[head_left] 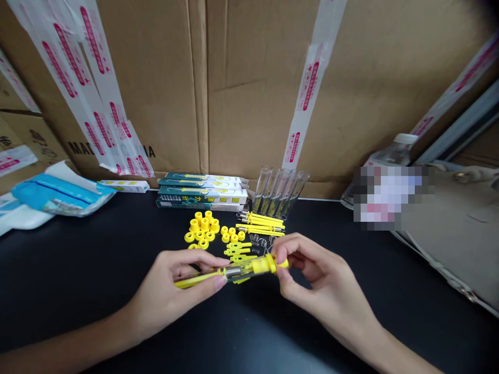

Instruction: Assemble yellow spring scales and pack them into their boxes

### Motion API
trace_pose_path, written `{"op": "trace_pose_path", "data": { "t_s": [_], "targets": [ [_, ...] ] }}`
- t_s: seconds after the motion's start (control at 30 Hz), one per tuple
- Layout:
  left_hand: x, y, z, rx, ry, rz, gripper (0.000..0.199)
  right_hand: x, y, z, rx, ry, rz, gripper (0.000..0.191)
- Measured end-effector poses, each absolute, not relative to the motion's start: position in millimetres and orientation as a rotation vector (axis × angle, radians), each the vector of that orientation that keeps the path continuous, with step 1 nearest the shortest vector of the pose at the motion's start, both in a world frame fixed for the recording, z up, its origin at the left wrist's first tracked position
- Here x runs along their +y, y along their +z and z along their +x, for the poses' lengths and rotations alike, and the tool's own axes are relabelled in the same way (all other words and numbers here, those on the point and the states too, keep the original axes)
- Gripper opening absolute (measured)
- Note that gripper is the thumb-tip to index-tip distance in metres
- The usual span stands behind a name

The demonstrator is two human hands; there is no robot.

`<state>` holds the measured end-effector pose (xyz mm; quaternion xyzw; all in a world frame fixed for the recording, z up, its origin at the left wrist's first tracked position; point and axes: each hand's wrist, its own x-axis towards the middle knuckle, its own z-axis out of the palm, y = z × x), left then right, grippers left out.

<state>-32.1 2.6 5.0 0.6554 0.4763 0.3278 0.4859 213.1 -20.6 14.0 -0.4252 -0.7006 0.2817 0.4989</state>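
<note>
My left hand (183, 283) is closed round the clear tube of a spring scale (234, 271), which has a yellow strip and a metal spring inside. The scale lies nearly level above the table, its right end slightly higher. At that end my right hand (312, 272) pinches the yellow end cap (265, 264) between thumb and fingers. Just behind my hands lie yellow flat hooked pieces (237, 250), metal springs (255, 243), small yellow rings (234, 235) and yellow flanged caps (205, 224). Yellow rods with springs (261, 223) are stacked beyond the right hand.
Several clear tubes (278, 192) lean against a cardboard box (249, 78) at the back. Printed cartons (202, 192) are piled beside them. A blue packet (66, 189) lies at left; a plastic bottle (403, 148) and a grey bag (448, 239) stand at right on the black table (97, 259).
</note>
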Motion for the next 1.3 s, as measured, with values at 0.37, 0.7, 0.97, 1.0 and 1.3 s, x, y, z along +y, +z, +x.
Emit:
{"op": "trace_pose_path", "data": {
  "t_s": [0.37,0.7,0.97,1.0,1.3],
  "targets": [
    [4.6,9.2,-30.5,1.128,0.887,1.560,0.019,-11.1,16.1,221.4,-1.499,1.050,-0.968,0.015],
    [6.0,7.6,-28.9,1.170,0.881,1.580,0.021,-14.7,12.0,228.0,-1.691,0.783,-1.229,0.021],
    [3.7,7.4,-29.3,1.133,0.758,1.727,0.026,-11.1,8.6,220.4,-1.640,0.880,-1.133,0.017],
    [3.5,7.3,-29.1,1.133,0.757,1.740,0.026,-10.3,8.4,220.0,-1.622,0.894,-1.114,0.017],
    [4.6,6.3,-28.0,1.158,0.781,1.954,0.022,-7.7,15.6,221.9,-1.558,0.903,-1.089,0.014]
  ]
}}
